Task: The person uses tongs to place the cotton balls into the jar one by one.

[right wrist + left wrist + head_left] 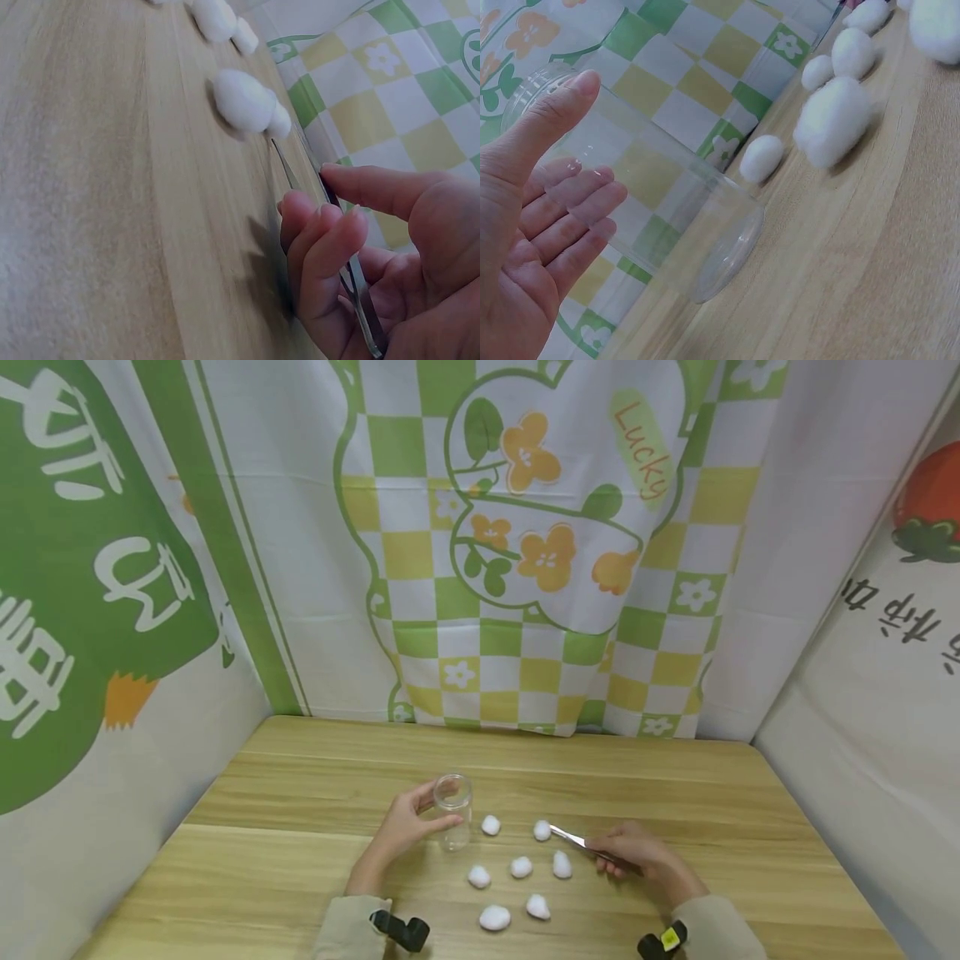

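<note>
My left hand point(408, 818) holds a clear, open-topped jar point(454, 837) near its mouth, thumb on one side and fingers seen through the wall. In the left wrist view the base of the jar point(731, 244) stands at the wooden surface. Silver tweezers point(573, 838) are gripped in my right hand point(637, 852), between the thumb and curled fingers. Their tips reach right to a white cotton ball point(542, 831) at the far right of the group. In the right wrist view the two arms of the tweezers point(360, 300) are spread a little apart.
Several more cotton balls lie between the hands, among them one beside the jar point(491, 825), an elongated one point(562, 865) and a near one point(495, 917). They rest on a wooden table point(315, 785). Patterned curtains point(408, 560) hang behind and at both sides.
</note>
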`<action>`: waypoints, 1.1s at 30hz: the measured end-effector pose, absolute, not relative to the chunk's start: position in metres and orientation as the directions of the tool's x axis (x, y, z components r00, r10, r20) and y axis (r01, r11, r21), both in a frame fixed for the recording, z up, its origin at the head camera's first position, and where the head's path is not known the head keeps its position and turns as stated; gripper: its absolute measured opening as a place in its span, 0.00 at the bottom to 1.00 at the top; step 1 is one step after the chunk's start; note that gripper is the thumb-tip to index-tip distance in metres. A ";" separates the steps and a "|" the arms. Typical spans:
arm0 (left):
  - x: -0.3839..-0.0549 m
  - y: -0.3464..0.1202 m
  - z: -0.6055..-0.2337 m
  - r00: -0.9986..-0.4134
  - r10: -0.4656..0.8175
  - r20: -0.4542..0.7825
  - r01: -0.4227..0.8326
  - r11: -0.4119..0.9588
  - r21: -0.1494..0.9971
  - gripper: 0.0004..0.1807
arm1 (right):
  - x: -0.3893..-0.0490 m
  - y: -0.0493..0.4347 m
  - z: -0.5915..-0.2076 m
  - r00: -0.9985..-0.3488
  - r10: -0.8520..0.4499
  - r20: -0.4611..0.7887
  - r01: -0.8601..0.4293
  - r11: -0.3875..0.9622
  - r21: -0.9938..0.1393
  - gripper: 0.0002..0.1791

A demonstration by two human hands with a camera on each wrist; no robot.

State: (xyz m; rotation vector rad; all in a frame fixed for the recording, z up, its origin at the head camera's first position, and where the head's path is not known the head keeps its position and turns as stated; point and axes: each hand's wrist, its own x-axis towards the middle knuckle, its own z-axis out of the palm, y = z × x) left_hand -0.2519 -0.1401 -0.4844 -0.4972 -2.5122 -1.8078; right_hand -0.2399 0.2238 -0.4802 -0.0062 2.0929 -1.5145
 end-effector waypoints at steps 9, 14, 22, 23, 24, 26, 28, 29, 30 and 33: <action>-0.252 -0.140 -0.484 -0.946 0.255 0.198 0.271 0.293 0.917 0.34 | -0.244 0.221 -0.482 -0.843 -0.322 -0.431 0.312 0.359 -0.880 0.11; -0.253 -0.140 -0.484 -0.948 0.252 0.195 0.266 0.292 0.918 0.33 | -0.245 0.217 -0.484 -0.858 -0.293 -0.422 0.305 0.369 -0.878 0.12; -0.252 -0.140 -0.484 -0.956 0.236 0.173 0.236 0.273 0.932 0.33 | -0.246 0.212 -0.488 -0.900 -0.248 -0.358 0.239 0.407 -0.882 0.14; -0.252 -0.140 -0.484 -0.958 0.232 0.165 0.227 0.270 0.936 0.34 | -0.245 0.212 -0.489 -0.903 -0.247 -0.352 0.233 0.408 -0.883 0.14; -0.252 -0.140 -0.484 -0.958 0.235 0.168 0.230 0.274 0.934 0.34 | -0.245 0.212 -0.489 -0.906 -0.244 -0.346 0.229 0.406 -0.885 0.14; -0.252 -0.140 -0.485 -0.958 0.231 0.168 0.229 0.274 0.934 0.33 | -0.244 0.212 -0.490 -0.911 -0.241 -0.335 0.219 0.405 -0.888 0.14; -0.252 -0.140 -0.485 -0.958 0.228 0.174 0.235 0.276 0.932 0.33 | -0.243 0.212 -0.490 -0.915 -0.240 -0.324 0.211 0.399 -0.892 0.14; -0.252 -0.140 -0.485 -0.957 0.227 0.179 0.240 0.278 0.930 0.33 | -0.242 0.212 -0.490 -0.917 -0.239 -0.319 0.208 0.397 -0.894 0.15; -0.252 -0.139 -0.485 -0.956 0.227 0.185 0.246 0.280 0.928 0.33 | -0.242 0.212 -0.490 -0.919 -0.238 -0.313 0.204 0.393 -0.897 0.15; -0.252 -0.139 -0.486 -0.958 0.223 0.179 0.240 0.285 0.928 0.33 | -0.242 0.212 -0.491 -0.923 -0.236 -0.304 0.201 0.379 -0.903 0.14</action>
